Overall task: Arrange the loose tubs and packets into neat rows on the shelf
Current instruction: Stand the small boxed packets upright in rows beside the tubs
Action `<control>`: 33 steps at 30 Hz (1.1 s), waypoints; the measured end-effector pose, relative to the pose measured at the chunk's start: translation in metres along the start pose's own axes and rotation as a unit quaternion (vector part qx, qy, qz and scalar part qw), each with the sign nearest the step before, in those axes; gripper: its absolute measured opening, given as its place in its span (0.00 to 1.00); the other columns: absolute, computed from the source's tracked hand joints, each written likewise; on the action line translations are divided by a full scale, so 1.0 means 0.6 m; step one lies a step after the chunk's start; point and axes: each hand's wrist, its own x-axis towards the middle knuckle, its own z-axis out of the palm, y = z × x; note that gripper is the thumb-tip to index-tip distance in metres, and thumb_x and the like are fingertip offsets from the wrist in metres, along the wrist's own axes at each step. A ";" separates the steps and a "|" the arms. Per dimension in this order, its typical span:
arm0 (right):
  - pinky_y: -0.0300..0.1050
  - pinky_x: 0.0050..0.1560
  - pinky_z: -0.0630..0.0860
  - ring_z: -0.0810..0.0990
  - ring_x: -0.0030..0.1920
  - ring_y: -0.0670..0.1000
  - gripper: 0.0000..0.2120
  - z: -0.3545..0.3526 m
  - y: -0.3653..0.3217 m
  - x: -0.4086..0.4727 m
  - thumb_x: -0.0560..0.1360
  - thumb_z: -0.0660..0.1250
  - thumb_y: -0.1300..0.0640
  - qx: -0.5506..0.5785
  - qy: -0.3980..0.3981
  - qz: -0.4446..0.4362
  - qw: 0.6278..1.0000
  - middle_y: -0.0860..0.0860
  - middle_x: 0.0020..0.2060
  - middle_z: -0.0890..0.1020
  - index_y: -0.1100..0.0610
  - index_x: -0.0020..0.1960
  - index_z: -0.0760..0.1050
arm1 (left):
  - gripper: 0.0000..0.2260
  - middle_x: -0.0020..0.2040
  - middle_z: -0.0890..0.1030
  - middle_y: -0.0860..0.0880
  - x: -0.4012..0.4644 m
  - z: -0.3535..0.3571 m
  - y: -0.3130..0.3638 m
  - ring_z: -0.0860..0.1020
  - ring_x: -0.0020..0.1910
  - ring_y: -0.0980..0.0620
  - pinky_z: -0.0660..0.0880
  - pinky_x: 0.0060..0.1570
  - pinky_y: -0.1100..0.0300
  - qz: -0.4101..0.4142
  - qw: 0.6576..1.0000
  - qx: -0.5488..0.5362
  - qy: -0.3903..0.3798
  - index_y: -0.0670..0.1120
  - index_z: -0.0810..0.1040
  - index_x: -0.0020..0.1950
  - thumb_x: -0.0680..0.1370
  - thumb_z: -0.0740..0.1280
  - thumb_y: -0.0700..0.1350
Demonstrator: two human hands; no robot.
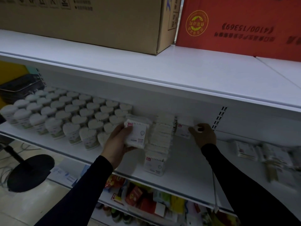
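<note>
Shelf (187, 154) looked smooth matt white metal; packets (158, 144) glossy clear plastic w/ paper labels; tubs (65, 115) smooth white plastic; boxes (97, 22) matt cardboard.

White shelf (192, 154): heart-lidded tubs (68, 111) in rows, left; standing packet row (160, 141), centre; loose packets (263, 152), right.

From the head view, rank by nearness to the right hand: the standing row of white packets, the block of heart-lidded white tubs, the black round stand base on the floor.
From the right hand:
1. Standing row of white packets, just to its left.
2. Block of heart-lidded white tubs, farther left on the shelf.
3. Black round stand base, on the floor, lower left.
</note>
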 end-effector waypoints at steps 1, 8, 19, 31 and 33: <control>0.38 0.45 0.67 0.79 0.52 0.56 0.18 -0.006 -0.006 -0.007 0.73 0.72 0.50 0.007 0.026 -0.017 0.999 0.57 0.52 0.80 0.60 0.57 0.75 | 0.11 0.55 0.83 0.42 0.000 0.006 0.002 0.83 0.50 0.45 0.82 0.43 0.52 0.002 1.000 -0.001 -0.004 0.45 0.77 0.61 0.81 0.62 0.45; 0.42 0.44 0.77 0.83 0.40 0.47 0.15 -0.037 -0.076 -0.087 0.75 0.64 0.40 0.075 -0.098 -0.108 0.987 0.47 0.38 0.83 0.51 0.41 0.78 | 0.14 0.58 0.81 0.38 0.005 0.073 0.003 0.82 0.51 0.44 0.82 0.43 0.50 -0.003 0.999 -0.002 -0.044 0.39 0.75 0.64 0.80 0.64 0.42; 0.38 0.35 0.77 0.80 0.33 0.42 0.10 -0.053 -0.117 -0.136 0.74 0.70 0.49 0.151 -0.192 -0.094 0.965 0.47 0.33 0.83 0.54 0.39 0.81 | 0.26 0.56 0.81 0.36 0.011 0.135 -0.009 0.82 0.53 0.37 0.80 0.48 0.43 0.009 0.999 0.014 -0.052 0.37 0.73 0.63 0.71 0.76 0.46; 0.39 0.46 0.69 0.78 0.44 0.49 0.17 -0.074 -0.014 -0.045 0.70 0.75 0.51 0.077 -0.007 -0.039 0.996 0.50 0.44 0.81 0.58 0.55 0.78 | 0.08 0.53 0.83 0.47 0.012 0.075 0.003 0.83 0.47 0.53 0.81 0.48 0.54 0.034 0.998 0.055 0.002 0.48 0.78 0.56 0.82 0.61 0.38; 0.40 0.48 0.69 0.78 0.45 0.50 0.20 -0.058 -0.001 -0.042 0.71 0.75 0.50 0.049 -0.024 -0.031 0.998 0.50 0.46 0.79 0.58 0.58 0.76 | 0.09 0.57 0.82 0.44 0.007 0.066 0.005 0.82 0.53 0.47 0.80 0.54 0.49 0.030 0.998 0.059 0.002 0.45 0.77 0.60 0.82 0.61 0.38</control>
